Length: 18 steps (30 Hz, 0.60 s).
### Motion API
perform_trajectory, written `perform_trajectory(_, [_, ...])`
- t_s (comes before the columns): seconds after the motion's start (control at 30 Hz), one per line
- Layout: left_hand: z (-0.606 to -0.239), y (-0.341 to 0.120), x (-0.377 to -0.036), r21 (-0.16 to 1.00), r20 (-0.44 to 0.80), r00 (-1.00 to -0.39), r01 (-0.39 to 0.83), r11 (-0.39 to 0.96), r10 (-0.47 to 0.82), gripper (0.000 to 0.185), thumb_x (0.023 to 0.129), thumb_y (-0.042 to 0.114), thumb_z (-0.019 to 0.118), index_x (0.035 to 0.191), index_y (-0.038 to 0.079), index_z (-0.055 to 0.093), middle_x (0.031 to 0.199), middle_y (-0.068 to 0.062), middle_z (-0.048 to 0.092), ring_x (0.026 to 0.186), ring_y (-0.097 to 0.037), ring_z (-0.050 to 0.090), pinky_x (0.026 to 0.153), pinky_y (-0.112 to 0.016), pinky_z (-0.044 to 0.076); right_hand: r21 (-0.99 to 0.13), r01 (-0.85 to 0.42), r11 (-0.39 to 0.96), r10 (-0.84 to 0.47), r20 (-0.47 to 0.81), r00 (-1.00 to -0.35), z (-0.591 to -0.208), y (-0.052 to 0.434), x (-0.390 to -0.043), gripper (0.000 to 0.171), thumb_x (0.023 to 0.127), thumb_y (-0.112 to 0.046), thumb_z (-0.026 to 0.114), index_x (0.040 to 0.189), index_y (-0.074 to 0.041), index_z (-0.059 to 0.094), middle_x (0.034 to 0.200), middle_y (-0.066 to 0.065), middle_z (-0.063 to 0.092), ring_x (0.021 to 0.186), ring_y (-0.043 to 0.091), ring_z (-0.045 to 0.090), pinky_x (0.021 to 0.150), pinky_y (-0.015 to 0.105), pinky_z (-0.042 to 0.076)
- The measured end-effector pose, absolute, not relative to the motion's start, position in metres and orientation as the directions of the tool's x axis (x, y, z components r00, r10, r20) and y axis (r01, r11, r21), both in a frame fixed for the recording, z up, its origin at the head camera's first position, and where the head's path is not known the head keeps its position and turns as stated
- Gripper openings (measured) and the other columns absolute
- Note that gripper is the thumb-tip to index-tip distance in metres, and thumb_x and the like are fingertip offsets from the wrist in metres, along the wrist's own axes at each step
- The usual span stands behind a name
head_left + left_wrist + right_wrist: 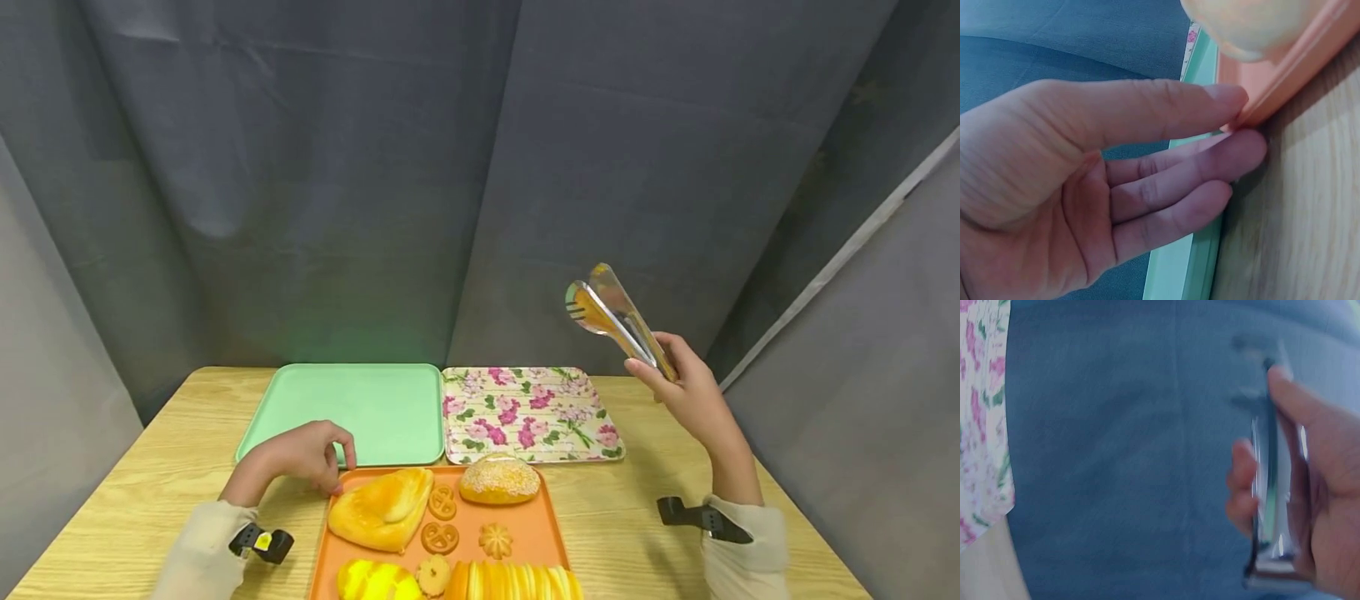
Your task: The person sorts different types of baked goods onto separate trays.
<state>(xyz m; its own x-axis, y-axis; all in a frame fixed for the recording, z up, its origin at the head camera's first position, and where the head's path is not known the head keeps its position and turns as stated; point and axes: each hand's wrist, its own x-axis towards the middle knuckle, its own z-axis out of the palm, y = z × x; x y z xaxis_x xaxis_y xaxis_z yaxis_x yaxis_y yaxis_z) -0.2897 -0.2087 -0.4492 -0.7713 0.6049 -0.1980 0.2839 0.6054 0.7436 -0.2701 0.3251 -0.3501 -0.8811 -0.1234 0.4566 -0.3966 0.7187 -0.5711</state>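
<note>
My right hand (693,392) holds metal serving tongs (626,321) raised above the table's right side. Their heads, one of them slotted like a fork, point up and left with a gap between them. In the right wrist view the fingers wrap around the tongs (1282,531) near the bent end. At the far left corner of the orange tray (525,533), my left hand (307,454) pinches the rim. The left wrist view shows the thumb (1166,109) over the tray's rim (1297,62) and fingers beneath. Beside that hand lies a large golden pastry (384,510) on the tray.
Also on the orange tray are a sugar-topped bun (500,480), pretzel cookies (440,537), a flower-shaped cookie (496,541), a round cookie (432,575), a yellow bread (378,581) and a ridged loaf (513,582). Behind it stand a green tray (367,412) and a floral tray (532,417).
</note>
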Motion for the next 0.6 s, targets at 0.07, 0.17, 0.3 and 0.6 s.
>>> perform_trajectory(0.07, [-0.448, -0.209, -0.289, 0.742, -0.199, -0.771, 0.285, 0.607, 0.605, 0.024, 0.074, -0.006, 0.079, 0.094, 0.002, 0.068, 0.063, -0.007, 0.070, 0.055, -0.017, 0.061, 0.053, -0.030, 0.049, -0.549, -0.481, 0.684, -0.213, 0.480, -0.851, -0.346, 0.316, -0.266, 0.049, 0.099, -0.019, 0.068, 0.143, -0.007, 0.048, 0.105, 0.009, 0.059, 0.079, 0.013, 0.057, 0.067, 0.026, 0.049])
perform_trajectory(0.17, [-0.447, -0.209, -0.289, 0.737, -0.199, -0.772, 0.289, 0.612, 0.604, 0.024, 0.074, -0.006, 0.079, 0.094, 0.002, 0.067, 0.063, -0.007, 0.070, 0.054, -0.017, 0.061, 0.053, -0.029, 0.048, -0.533, -0.567, 0.628, -0.346, 0.462, -0.817, -0.346, 0.306, -0.262, 0.048, 0.098, -0.010, 0.068, 0.143, -0.010, 0.049, 0.103, 0.003, 0.057, 0.083, 0.008, 0.055, 0.070, 0.024, 0.047])
perform_trajectory(0.3, [-0.446, -0.207, -0.288, 0.738, -0.205, -0.777, 0.278, 0.615, 0.596, 0.024, 0.074, -0.007, 0.079, 0.094, 0.002, 0.067, 0.063, -0.007, 0.070, 0.054, -0.018, 0.060, 0.054, -0.030, 0.049, -0.464, -0.605, 0.648, -0.456, 0.400, -0.795, -0.351, 0.298, -0.260, 0.052, 0.095, -0.012, 0.071, 0.143, -0.009, 0.051, 0.103, 0.002, 0.059, 0.088, 0.008, 0.053, 0.074, 0.028, 0.049])
perform_trajectory(0.6, [-0.447, -0.208, -0.288, 0.742, -0.207, -0.779, 0.269, 0.614, 0.592, 0.021, 0.077, -0.005, 0.079, 0.094, 0.001, 0.067, 0.063, -0.007, 0.069, 0.054, -0.018, 0.059, 0.054, -0.032, 0.050, -0.411, -0.570, 0.712, -0.560, 0.157, -0.813, -0.356, 0.285, -0.259, 0.057, 0.089, -0.032, 0.077, 0.140, -0.011, 0.061, 0.084, -0.007, 0.055, 0.076, 0.007, 0.050, 0.065, 0.025, 0.043])
